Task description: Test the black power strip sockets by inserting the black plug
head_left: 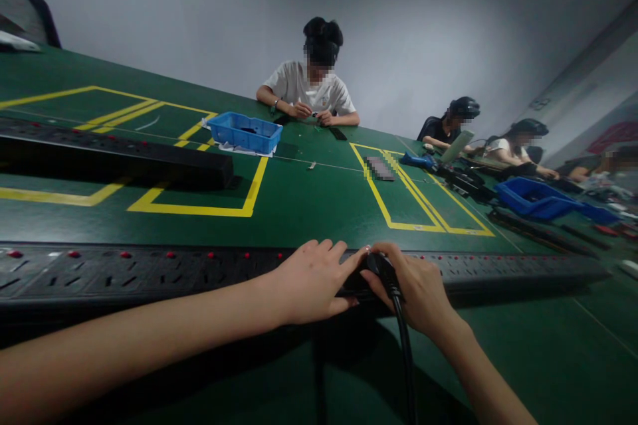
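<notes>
A long black power strip (149, 272) with red switches and several sockets lies across the green table in front of me. My left hand (312, 282) rests flat on the strip, fingers stretched out, holding it down. My right hand (419, 285) is closed around a black plug (379, 264) that sits at a socket of the strip. The plug's black cable (405, 352) runs down toward me between my forearms.
A second black power strip (114, 153) lies farther back on the left. A blue bin (244, 133) stands mid-table, more blue bins (533, 199) at the right. Yellow tape boxes (199, 209) mark the green table. One person sits opposite; others work at the right.
</notes>
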The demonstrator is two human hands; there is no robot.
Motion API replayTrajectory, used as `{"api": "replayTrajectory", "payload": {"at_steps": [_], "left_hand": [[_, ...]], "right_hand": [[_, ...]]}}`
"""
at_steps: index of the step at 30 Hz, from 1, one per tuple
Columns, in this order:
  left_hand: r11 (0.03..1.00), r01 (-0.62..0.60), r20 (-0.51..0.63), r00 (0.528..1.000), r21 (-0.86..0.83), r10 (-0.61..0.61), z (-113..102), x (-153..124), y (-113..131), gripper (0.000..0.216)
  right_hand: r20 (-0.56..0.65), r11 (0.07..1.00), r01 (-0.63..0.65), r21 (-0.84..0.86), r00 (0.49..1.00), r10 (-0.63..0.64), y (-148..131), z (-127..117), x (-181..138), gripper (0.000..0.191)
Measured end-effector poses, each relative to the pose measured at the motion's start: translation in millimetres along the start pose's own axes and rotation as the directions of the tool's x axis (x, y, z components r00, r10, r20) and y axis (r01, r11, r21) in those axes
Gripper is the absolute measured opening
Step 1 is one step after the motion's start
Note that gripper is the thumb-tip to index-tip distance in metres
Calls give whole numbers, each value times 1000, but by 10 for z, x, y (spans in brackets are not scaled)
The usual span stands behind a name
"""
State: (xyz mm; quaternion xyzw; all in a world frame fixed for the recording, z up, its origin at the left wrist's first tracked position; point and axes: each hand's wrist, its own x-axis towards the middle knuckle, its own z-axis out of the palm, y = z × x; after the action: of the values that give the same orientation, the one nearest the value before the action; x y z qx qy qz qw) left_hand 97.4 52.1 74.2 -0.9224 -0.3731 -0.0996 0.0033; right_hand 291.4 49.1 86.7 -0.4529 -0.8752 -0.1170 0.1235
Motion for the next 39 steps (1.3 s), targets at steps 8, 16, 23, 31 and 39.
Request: {"api": "replayTrajectory", "payload": {"at_steps": [8, 16, 23, 31, 39], "left_hand": [[1000, 3, -4, 1000, 2, -3, 1, -6, 4, 63], [1000, 6, -10, 1000, 4, -6, -6, -4, 1, 61], [1000, 18, -6, 1000, 0, -19, 5, -8, 4, 64], [1000, 24, 4, 1000, 5, -24, 15, -4, 6, 67], [1000, 27, -6, 1000, 2, -27, 8, 1, 13, 65]], "right_hand": [[50, 996, -38, 80, 998, 34, 15, 2, 5, 28], [147, 977, -56, 206, 989, 26, 47, -154, 14, 36], [287, 826, -211, 523, 956, 63, 143, -339, -15, 36], [314, 631, -472, 615, 881, 353, -252, -279, -79, 48], [373, 365, -521, 772, 836, 403, -268, -174, -67, 44]]}}
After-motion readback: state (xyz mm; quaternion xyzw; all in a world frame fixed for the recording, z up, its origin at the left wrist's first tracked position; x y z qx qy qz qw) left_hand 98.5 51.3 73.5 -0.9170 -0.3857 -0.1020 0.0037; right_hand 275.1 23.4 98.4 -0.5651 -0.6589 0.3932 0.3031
